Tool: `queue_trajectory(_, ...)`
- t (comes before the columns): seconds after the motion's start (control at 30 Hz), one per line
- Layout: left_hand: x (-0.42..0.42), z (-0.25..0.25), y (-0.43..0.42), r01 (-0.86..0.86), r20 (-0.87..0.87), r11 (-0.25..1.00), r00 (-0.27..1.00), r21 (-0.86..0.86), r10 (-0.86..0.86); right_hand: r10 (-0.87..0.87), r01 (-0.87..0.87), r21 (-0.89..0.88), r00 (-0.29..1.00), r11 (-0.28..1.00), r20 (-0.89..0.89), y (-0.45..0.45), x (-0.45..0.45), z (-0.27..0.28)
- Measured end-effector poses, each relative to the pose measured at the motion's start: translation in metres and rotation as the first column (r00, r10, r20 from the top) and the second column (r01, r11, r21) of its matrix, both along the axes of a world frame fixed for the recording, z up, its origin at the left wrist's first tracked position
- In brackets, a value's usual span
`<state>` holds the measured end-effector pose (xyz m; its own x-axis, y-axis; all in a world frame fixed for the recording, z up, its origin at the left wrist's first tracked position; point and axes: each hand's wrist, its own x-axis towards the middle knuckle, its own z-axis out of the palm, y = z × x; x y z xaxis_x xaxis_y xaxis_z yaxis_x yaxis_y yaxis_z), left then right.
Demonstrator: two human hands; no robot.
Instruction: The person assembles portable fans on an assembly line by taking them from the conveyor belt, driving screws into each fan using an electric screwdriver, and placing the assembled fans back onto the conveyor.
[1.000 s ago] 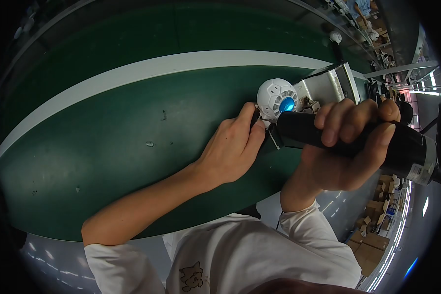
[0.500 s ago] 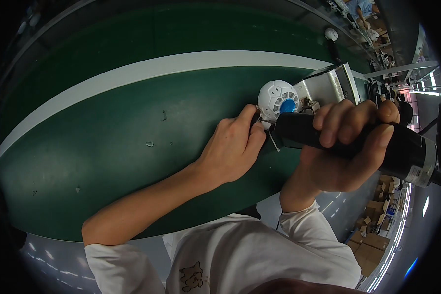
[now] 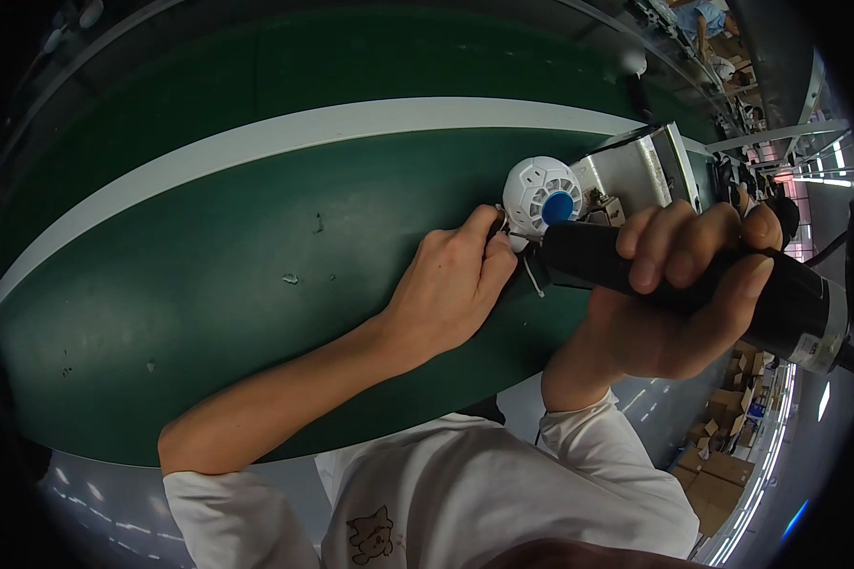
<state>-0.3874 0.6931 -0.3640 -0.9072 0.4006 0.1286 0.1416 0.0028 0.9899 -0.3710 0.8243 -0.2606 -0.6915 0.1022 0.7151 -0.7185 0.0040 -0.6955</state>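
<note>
My right hand point(image 3: 688, 284) is wrapped around a thick black electric screwdriver point(image 3: 598, 258), which lies nearly level with its tip pointing left. That tip meets the lower left side of a white ball-shaped housing point(image 3: 531, 185) with vent slots and a blue round centre point(image 3: 557, 208). My left hand point(image 3: 455, 275) is closed at the same spot, thumb and forefinger pinched on a small dark part that is mostly hidden by the fingers. The housing rests against a metal fixture point(image 3: 631, 171) on the green work surface point(image 3: 218, 284).
Behind a curved white rail point(image 3: 351, 114) runs a dark green belt point(image 3: 370, 57). A blurred white round object point(image 3: 633, 64) with a dark handle is on it at the far right. Cardboard boxes point(image 3: 721, 474) stand on the floor at right. Another person point(image 3: 700, 19) is in the distance.
The screwdriver and my right hand have shifted slightly right and down. The housing has moved a touch right. A seam on the belt has travelled left. My left hand has barely moved.
</note>
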Motion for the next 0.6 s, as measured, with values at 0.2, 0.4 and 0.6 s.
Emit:
queue_trajectory(0.2, 0.000, -0.002, 0.001, 0.010, 0.000, 1.000, 1.000, 0.007, -0.010, 0.064, -0.063, 0.041, 0.998, 0.997, -0.026, 0.001, 0.000, -0.001)
queue_trajectory(0.4, 0.001, -0.001, 0.000, 0.011, 0.028, 1.000, 1.000, 0.017, -0.011, -0.027, 0.027, 0.031, 1.000, 0.999, 0.006, -0.010, 0.002, -0.004)
queue_trajectory(0.6, 0.001, 0.002, 0.000, 0.028, 0.071, 1.000, 0.997, 0.000, -0.028, 0.024, -0.022, 0.168, 1.000, 0.986, -0.008, -0.005, -0.002, -0.005)
